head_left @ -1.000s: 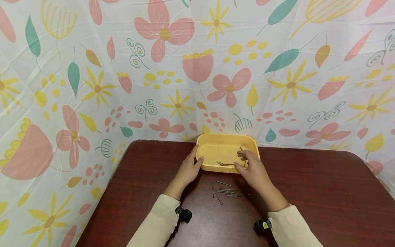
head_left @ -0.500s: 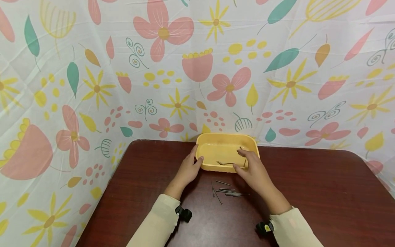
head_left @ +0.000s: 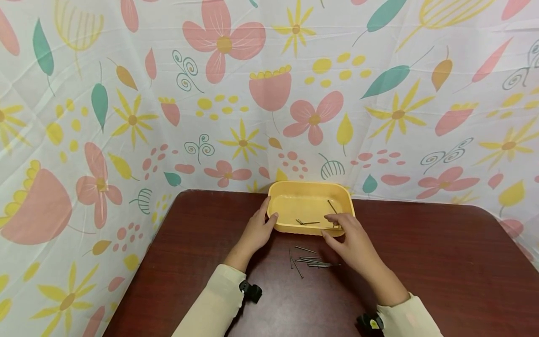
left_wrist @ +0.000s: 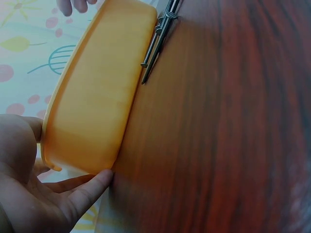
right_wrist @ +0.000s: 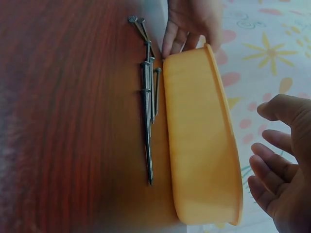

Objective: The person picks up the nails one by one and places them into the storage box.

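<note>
A yellow plastic tray (head_left: 309, 184) stands near the table's back edge. My left hand (head_left: 256, 229) rests against its left end, thumb by the rim and straight fingers along the end wall (left_wrist: 87, 162). My right hand (head_left: 353, 241) hovers over the front right corner, thumb and fingers apart. The right wrist view shows nothing between the fingers of that right hand (right_wrist: 284, 170). Inside the tray, a few nails (head_left: 311, 223) lie near the front wall and another nail (head_left: 331, 206) near the right end. Nails under my right fingertips are partly hidden.
Several loose nails (head_left: 309, 264) lie on the dark red-brown table (head_left: 433, 252) in front of the tray. A flower-printed cloth (head_left: 236, 117) hangs close behind the tray and along the left side. Each wrist wears a black strap mount (head_left: 252, 292).
My right hand has drawn back toward the tray's front right corner, uncovering a nail near the right end. The left hand and the tray stay in place.
</note>
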Demonstrator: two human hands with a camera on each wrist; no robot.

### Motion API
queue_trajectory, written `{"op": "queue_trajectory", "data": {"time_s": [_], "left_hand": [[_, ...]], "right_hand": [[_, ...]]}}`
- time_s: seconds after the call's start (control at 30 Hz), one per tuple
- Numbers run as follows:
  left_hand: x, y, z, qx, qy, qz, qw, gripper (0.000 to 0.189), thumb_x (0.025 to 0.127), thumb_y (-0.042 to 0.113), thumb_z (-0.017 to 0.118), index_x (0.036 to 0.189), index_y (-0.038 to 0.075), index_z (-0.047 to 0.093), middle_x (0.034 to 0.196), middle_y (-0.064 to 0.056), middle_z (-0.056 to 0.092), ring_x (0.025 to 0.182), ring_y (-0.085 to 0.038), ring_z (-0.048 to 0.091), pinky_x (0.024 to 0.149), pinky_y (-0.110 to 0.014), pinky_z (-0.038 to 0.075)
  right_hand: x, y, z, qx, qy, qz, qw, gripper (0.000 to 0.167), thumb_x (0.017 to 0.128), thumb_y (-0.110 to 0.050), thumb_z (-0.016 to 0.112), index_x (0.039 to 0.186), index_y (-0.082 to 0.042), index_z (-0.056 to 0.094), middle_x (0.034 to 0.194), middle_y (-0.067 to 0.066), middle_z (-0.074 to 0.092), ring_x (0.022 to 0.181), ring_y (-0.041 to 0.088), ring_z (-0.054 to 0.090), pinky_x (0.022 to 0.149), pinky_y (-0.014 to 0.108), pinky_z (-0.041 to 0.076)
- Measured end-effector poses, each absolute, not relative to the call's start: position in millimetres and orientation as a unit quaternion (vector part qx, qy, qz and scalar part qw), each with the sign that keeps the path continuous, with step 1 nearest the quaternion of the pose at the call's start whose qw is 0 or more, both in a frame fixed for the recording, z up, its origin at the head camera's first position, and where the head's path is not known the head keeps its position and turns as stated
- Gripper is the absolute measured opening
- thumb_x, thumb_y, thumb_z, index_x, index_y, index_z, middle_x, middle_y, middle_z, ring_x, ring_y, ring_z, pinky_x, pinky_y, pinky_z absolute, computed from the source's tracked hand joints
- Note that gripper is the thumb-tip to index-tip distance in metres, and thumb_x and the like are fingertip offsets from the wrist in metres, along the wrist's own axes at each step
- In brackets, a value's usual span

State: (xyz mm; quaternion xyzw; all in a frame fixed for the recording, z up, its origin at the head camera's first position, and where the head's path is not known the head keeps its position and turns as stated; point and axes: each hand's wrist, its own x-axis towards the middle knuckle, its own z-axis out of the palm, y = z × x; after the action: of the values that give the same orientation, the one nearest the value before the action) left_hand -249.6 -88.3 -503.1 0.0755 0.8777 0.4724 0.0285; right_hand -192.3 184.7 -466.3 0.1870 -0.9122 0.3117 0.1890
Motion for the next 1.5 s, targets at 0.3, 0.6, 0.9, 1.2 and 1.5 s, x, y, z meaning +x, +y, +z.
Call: {"op": "queue_trajectory", "data": {"time_s": [0.3,0.6,0.9,1.2,1.5], "left_hand": [[-249.3,-88.5,-502.2,0.073,0.878,0.473,0.03,0.066,0.106,0.042,0.046,0.164,0.028,0.018,0.16,-0.019,0.038,0.145,-0.038,0.04,0.116,-0.058,0.035],[-248.5,-87.4,-500.6,0.074,0.878,0.473,0.031,0.066,0.106,0.043,0.046,0.164,0.026,0.017,0.162,-0.018,0.036,0.147,-0.038,0.039,0.117,-0.058,0.034],[-248.4,-86.8,-500.0,0.069,0.88,0.468,0.03,0.065,0.106,0.042,0.047,0.164,0.029,0.018,0.161,-0.018,0.037,0.145,-0.039,0.042,0.116,-0.058,0.036],[-248.9,-87.3,-500.9,0.073,0.88,0.47,0.026,0.065,0.106,0.042,0.046,0.164,0.027,0.019,0.161,-0.019,0.038,0.145,-0.04,0.041,0.116,-0.058,0.035],[-249.2,-87.0,-501.3,0.07,0.878,0.472,0.028,0.066,0.106,0.043,0.046,0.164,0.027,0.019,0.161,-0.017,0.037,0.147,-0.039,0.039,0.117,-0.058,0.034]], "right_hand": [[-180.8,182.1,-467.8,0.193,-0.917,0.313,0.154,0.041,0.085,-0.01,0.08,0.123,-0.006,0.065,0.108,0.006,0.065,0.097,0.02,0.06,0.085,0.045,0.053],[-178.0,181.2,-474.1,0.207,-0.914,0.317,0.145,0.036,0.084,-0.01,0.081,0.118,-0.008,0.067,0.106,0.003,0.065,0.093,0.017,0.059,0.083,0.038,0.053],[-174.6,180.8,-481.9,0.217,-0.926,0.296,0.084,0.027,0.085,-0.013,0.08,0.11,-0.011,0.07,0.103,-0.001,0.066,0.093,0.016,0.063,0.083,0.034,0.055],[-172.0,184.2,-484.1,0.237,-0.935,0.262,0.041,0.024,0.084,-0.013,0.081,0.105,-0.013,0.07,0.101,-0.003,0.064,0.092,0.016,0.061,0.081,0.032,0.053],[-172.2,185.0,-488.3,0.247,-0.933,0.26,0.013,0.021,0.082,-0.011,0.081,0.1,-0.013,0.071,0.096,-0.004,0.062,0.089,0.014,0.059,0.079,0.029,0.052]]}}
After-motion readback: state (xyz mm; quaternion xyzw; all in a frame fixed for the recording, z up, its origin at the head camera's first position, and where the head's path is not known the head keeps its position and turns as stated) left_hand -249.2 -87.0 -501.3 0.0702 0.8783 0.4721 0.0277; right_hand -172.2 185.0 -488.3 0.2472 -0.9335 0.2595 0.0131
